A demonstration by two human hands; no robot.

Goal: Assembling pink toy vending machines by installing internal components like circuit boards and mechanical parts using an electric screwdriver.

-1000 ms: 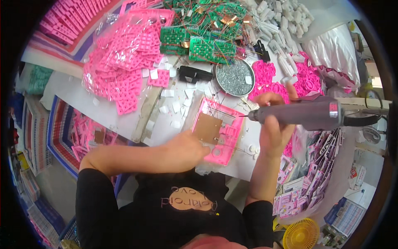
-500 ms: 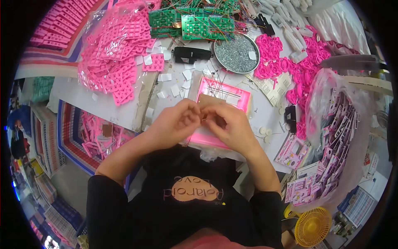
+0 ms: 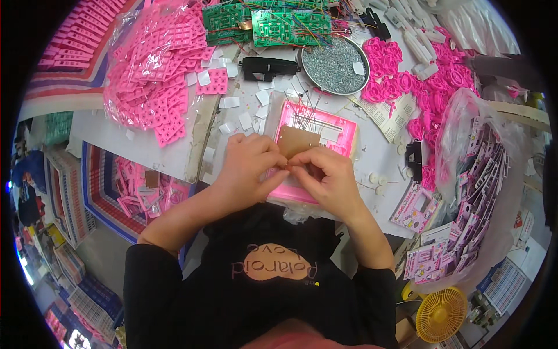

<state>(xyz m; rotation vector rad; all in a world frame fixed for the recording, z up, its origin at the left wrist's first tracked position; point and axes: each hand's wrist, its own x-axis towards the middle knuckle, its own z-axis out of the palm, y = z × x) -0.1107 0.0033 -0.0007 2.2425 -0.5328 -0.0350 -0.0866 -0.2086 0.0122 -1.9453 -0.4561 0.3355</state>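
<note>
On the table before me lies a pink plastic casing [image 3: 346,129], open side up. A brown circuit board [image 3: 297,141] rests tilted over its middle, and several thin dark wires [image 3: 308,107] fan out above its far edge. My left hand [image 3: 251,166] and my right hand [image 3: 326,177] meet at the board's near edge. Both are closed in a pinch, thumb against fingers. Between the touching fingertips shows a tiny reddish bit, seemingly a thin wire [image 3: 288,165]; the fingers mostly hide it.
Beyond the casing sit a round dish of small screws [image 3: 334,67], green circuit boards [image 3: 290,28] and a black plastic part [image 3: 269,68]. Bagged pink keypad pieces [image 3: 157,75] lie at left. Pink rings [image 3: 383,70] and a bag of printed parts [image 3: 482,174] are at right.
My left hand has turned and its fingers have closed to meet the right fingertips. The brown board's face now shows more. The whole view has shifted slightly.
</note>
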